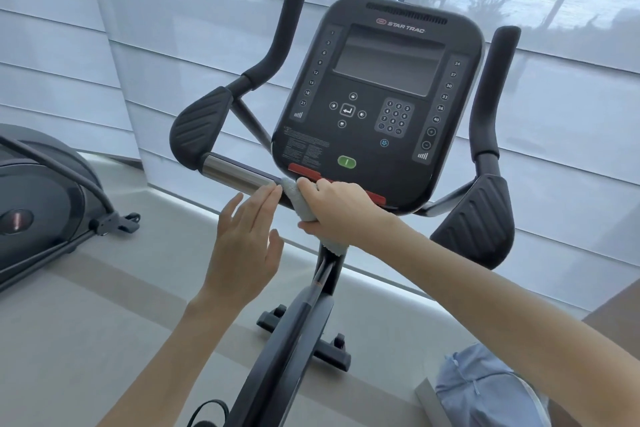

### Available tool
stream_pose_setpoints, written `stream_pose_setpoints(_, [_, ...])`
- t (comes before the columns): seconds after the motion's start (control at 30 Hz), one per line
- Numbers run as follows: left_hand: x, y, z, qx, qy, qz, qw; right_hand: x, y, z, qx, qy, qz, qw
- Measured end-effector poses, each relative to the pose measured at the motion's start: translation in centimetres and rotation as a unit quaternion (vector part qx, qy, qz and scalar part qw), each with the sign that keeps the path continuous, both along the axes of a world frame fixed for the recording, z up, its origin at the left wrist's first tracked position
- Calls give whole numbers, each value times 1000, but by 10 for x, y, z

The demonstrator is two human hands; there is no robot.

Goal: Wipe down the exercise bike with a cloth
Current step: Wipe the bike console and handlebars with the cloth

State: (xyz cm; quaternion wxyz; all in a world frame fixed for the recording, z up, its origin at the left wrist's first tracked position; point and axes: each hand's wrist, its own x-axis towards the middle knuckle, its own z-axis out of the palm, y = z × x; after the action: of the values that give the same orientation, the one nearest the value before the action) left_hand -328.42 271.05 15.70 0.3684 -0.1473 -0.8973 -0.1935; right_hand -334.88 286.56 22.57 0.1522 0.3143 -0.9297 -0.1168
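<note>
The exercise bike's black console [377, 104] faces me, with curved handlebars on both sides. Below it a chrome crossbar [232, 173] runs to the left padded grip [197, 130]. My right hand [341, 206] grips a pale grey cloth [299, 199] wrapped on the bar just under the console's lower edge. My left hand [247, 241] is held open beside it, fingers straight, fingertips close to the chrome bar and the cloth. Part of the cloth hangs below my right hand.
Another exercise machine [45, 204] stands at the left on the pale floor. The bike's frame [291, 333] and foot run down the middle. A light blue garment [485, 388] lies at the lower right. Window blinds [138, 45] fill the background.
</note>
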Motion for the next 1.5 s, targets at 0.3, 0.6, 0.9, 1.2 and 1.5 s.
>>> stream_pose_setpoints(0.3, [13, -14, -5, 17, -10, 26, 999, -30, -28, 18, -186, -275, -49, 942])
stream_pose_setpoints(0.6, [16, 4, -2, -5, -35, 2, 999, -18, 28, 30, -136, -347, -100, 922])
stream_pose_setpoints(0.9, [7, 24, 0, -51, -60, 1, 997, 44, 104, 28, -1, -153, -91, 984])
stream_pose_setpoints(1.2, [1, 15, -4, -34, -38, -4, 999, 53, 70, 0, 90, 75, -23, 993])
stream_pose_setpoints(1.5, [8, -23, -8, 49, -10, 29, 998, -4, -21, -5, 31, 54, 1, 998])
